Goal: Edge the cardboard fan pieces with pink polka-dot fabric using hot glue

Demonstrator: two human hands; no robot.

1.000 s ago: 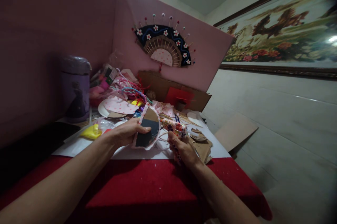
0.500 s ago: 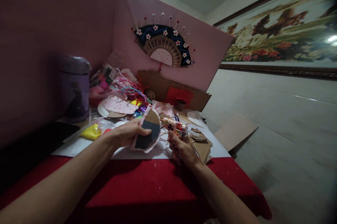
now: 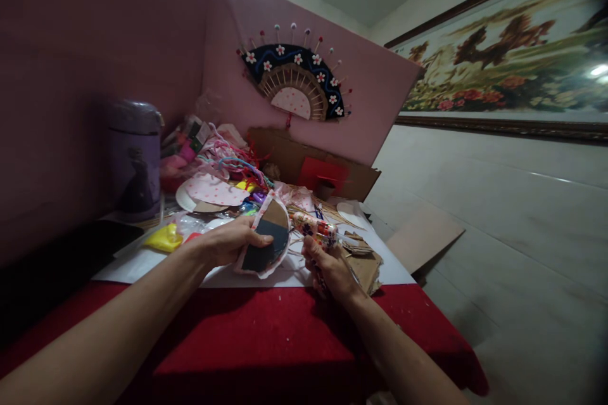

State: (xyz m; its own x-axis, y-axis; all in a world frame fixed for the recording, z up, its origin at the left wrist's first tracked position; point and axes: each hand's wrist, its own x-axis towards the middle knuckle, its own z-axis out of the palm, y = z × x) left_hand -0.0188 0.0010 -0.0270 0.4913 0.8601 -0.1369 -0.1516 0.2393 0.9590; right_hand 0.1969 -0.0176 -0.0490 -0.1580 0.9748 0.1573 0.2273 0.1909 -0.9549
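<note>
My left hand [image 3: 240, 240] grips a half-round cardboard piece [image 3: 268, 234] by its left side, thumb on its face. The piece is dark and brown, with pink-white fabric folded over its edges. Held in my right hand [image 3: 330, 264] is a flower-patterned glue gun [image 3: 314, 227], its fingers wrapped round the handle. The gun's nozzle points left, at or very near the piece's right edge; I cannot tell whether they touch. Close behind my right hand lie torn cardboard scraps [image 3: 363, 259] on white paper.
A purple flask [image 3: 134, 161] stands at the left, near a yellow packet [image 3: 164, 238]. Dotted fabric pieces [image 3: 216, 191] and tangled pipe cleaners [image 3: 237, 161] lie at the back. A decorated fan [image 3: 297, 72] is on the pink board behind. Red cloth [image 3: 285, 335] covers the table's front.
Almost nothing differs. Both hands keep their holds on the cardboard piece and the glue gun, in nearly the same place.
</note>
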